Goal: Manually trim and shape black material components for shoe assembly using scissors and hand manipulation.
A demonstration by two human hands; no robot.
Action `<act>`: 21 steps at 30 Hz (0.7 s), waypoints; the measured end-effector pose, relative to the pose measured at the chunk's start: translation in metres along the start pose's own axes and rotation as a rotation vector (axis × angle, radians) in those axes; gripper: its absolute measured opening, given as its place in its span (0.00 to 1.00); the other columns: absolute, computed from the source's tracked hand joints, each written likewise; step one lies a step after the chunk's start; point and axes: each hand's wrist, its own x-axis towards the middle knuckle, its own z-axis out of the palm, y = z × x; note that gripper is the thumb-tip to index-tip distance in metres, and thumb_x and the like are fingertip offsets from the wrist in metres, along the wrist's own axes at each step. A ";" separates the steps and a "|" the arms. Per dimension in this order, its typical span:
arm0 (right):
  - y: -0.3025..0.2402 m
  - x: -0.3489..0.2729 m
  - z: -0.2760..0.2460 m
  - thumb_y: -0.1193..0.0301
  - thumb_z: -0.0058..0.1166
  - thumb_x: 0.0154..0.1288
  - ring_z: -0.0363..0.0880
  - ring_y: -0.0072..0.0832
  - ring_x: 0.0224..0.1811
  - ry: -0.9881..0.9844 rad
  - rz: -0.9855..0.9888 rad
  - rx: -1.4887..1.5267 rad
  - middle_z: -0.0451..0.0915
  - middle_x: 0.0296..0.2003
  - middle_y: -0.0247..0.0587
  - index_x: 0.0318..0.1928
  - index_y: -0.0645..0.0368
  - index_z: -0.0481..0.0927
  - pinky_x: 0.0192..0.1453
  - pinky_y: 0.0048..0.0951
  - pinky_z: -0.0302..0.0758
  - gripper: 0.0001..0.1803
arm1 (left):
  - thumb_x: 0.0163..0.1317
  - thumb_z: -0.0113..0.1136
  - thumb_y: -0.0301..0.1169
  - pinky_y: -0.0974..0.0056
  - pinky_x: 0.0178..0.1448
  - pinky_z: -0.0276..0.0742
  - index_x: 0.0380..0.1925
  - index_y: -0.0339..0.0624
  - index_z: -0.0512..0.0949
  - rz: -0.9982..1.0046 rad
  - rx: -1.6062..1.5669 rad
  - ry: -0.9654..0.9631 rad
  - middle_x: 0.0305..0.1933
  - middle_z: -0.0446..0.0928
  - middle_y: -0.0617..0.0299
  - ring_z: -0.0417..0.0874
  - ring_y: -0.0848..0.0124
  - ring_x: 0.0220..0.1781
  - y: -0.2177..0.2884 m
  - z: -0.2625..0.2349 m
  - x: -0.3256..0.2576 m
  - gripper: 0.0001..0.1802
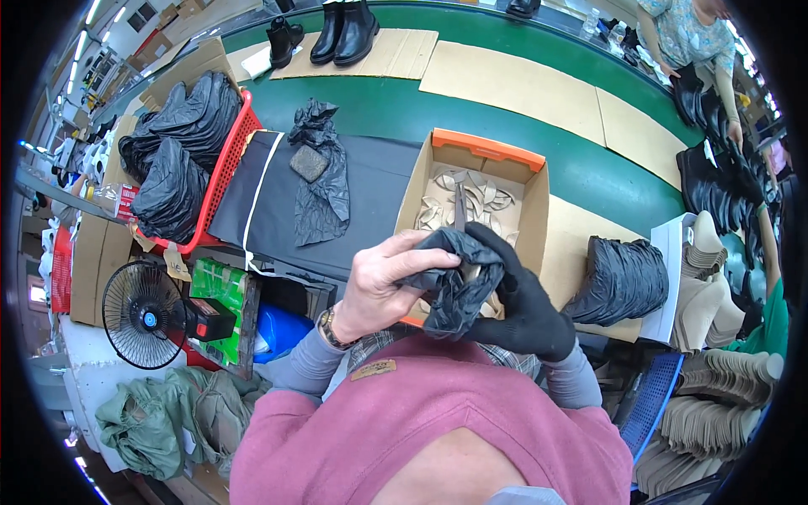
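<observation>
My left hand (380, 274), bare and with a wristwatch, grips a crumpled piece of black plastic film (448, 313) in front of my chest. My right hand (536, 318) wears a black glove and closes on the film's other side. Something small and pale shows in the folds, too hidden to name. Just beyond my hands stands an open cardboard box (411, 198) with an orange edge. Loose beige strips (481, 195) lie inside it, and a narrow dark tool (459, 204) rises among them.
At left, a red basket (225, 160) holds black film bundles near a fan (145, 316). A stone block (309, 164) rests on film. Rightward are a black film stack (627, 282) and beige shoe forms (711, 307). Black boots (345, 34) stand far back; a person (690, 38) handles others.
</observation>
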 end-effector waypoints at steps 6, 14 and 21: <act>-0.003 0.003 0.007 0.75 0.70 0.49 0.69 0.30 0.62 0.051 0.054 0.206 0.68 0.62 0.45 0.72 0.59 0.54 0.64 0.32 0.67 0.52 | 0.38 0.57 0.11 0.63 0.39 0.83 0.42 0.45 0.83 0.053 0.230 0.051 0.45 0.80 0.52 0.86 0.58 0.39 0.002 0.000 -0.003 0.28; 0.000 0.020 0.022 0.85 0.54 0.56 0.80 0.30 0.42 0.422 -0.109 -0.184 0.79 0.45 0.45 0.65 0.61 0.67 0.46 0.30 0.76 0.33 | 0.39 0.59 0.12 0.62 0.38 0.83 0.43 0.45 0.83 0.130 0.383 0.237 0.48 0.78 0.51 0.85 0.58 0.40 0.002 0.021 -0.001 0.27; -0.006 0.026 0.019 0.83 0.60 0.46 0.80 0.42 0.46 0.533 -0.368 -0.888 0.79 0.45 0.47 0.51 0.56 0.82 0.48 0.35 0.78 0.26 | 0.51 0.68 0.24 0.67 0.55 0.76 0.71 0.32 0.48 -0.232 -0.461 0.264 0.56 0.75 0.49 0.81 0.66 0.51 0.008 0.036 -0.003 0.50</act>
